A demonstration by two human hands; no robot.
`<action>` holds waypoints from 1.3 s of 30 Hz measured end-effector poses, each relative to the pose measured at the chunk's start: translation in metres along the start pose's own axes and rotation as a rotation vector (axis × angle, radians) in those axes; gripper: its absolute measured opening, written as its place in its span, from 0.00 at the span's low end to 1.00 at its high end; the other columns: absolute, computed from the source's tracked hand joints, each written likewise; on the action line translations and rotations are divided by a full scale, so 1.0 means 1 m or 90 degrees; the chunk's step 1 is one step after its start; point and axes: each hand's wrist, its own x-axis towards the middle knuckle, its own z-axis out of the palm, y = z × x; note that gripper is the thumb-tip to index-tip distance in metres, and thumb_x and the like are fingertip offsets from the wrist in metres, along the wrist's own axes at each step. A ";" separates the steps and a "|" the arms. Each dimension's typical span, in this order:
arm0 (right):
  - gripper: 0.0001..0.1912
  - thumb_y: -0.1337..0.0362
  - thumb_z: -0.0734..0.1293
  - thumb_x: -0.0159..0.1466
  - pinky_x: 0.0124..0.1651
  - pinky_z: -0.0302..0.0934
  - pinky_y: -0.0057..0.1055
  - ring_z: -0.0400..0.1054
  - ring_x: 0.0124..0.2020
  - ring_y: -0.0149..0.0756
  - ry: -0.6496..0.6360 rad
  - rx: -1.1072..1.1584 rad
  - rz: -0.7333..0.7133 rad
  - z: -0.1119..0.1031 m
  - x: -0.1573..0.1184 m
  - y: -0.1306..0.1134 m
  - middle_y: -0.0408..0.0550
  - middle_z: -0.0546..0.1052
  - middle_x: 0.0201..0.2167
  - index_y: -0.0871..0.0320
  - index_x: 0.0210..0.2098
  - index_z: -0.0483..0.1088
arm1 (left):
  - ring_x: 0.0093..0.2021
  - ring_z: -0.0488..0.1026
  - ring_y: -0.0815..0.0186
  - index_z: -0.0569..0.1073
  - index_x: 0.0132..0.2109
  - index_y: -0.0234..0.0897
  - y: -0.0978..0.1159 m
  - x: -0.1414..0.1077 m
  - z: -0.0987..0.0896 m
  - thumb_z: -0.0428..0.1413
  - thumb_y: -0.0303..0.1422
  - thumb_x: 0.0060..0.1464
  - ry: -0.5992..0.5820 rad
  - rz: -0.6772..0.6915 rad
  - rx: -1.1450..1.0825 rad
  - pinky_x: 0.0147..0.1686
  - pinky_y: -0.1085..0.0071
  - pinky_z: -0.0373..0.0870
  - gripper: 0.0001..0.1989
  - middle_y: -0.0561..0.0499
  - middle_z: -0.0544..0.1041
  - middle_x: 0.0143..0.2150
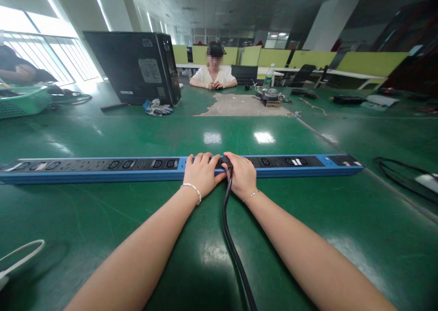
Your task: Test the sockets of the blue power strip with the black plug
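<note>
Head view: blue power strip point(102, 177) lies lengthwise across the green table point(102, 137), both hands at its middle.
Left hand point(202, 171): palm down on the strip, fingers slightly spread and hooked over the far side, thumb toward the plug.
Right hand point(242, 174): fingers closed on a black plug point(225, 160) at the strip's sockets — cannot tell whether it is seated.
Forearms: both angle in from the strip's near side; thin bracelet point(192, 187) on the left wrist, another on the right.
Tabletop: glossy, scratched; tan, ragged-edged patch point(239, 105) beyond the strip.
Room: seated person point(224, 76) in white beyond the strip's middle, yellow-green partitions point(313, 60) farther back.
Beyond strip, left half: black computer case point(133, 69), gloves point(158, 108) at its foot, green basket point(23, 105).
Beyond strip, right half: clear bottle point(268, 78).
Off strip's right end: looped black cable point(393, 168).
In the way: black cord point(232, 247) between the forearms; hands cover some sockets.
</note>
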 end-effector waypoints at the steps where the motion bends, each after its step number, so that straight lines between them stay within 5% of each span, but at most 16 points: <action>1: 0.18 0.57 0.55 0.67 0.53 0.57 0.35 0.69 0.47 0.39 -0.003 0.002 -0.001 -0.001 0.001 0.000 0.53 0.75 0.46 0.59 0.49 0.67 | 0.54 0.63 0.54 0.64 0.56 0.45 0.000 0.000 0.000 0.50 0.48 0.54 0.002 0.001 -0.001 0.56 0.51 0.52 0.25 0.46 0.69 0.54; 9: 0.20 0.54 0.54 0.66 0.51 0.61 0.36 0.69 0.46 0.40 0.156 0.123 0.070 -0.019 0.019 -0.012 0.53 0.74 0.47 0.57 0.50 0.64 | 0.55 0.63 0.54 0.64 0.55 0.45 0.000 0.001 0.003 0.51 0.50 0.52 0.003 -0.004 -0.007 0.57 0.51 0.52 0.26 0.47 0.70 0.54; 16: 0.16 0.57 0.60 0.60 0.47 0.64 0.36 0.71 0.40 0.39 0.256 0.165 0.240 -0.045 0.009 0.075 0.49 0.77 0.39 0.56 0.42 0.71 | 0.56 0.62 0.54 0.63 0.57 0.45 -0.001 0.001 0.000 0.48 0.53 0.53 -0.011 0.002 -0.002 0.57 0.51 0.51 0.28 0.46 0.69 0.55; 22: 0.16 0.56 0.62 0.58 0.49 0.63 0.40 0.72 0.41 0.40 0.145 0.219 0.271 -0.070 -0.004 0.133 0.47 0.79 0.36 0.55 0.40 0.74 | 0.56 0.62 0.54 0.63 0.57 0.45 -0.001 0.002 0.000 0.48 0.53 0.53 -0.020 -0.002 -0.006 0.58 0.51 0.51 0.28 0.46 0.69 0.55; 39: 0.17 0.57 0.62 0.58 0.51 0.63 0.39 0.72 0.42 0.41 0.085 0.140 0.230 -0.075 -0.007 0.135 0.46 0.79 0.39 0.54 0.42 0.74 | 0.56 0.62 0.54 0.63 0.57 0.45 0.000 0.001 -0.001 0.49 0.53 0.53 -0.019 -0.003 -0.004 0.57 0.52 0.51 0.28 0.46 0.69 0.55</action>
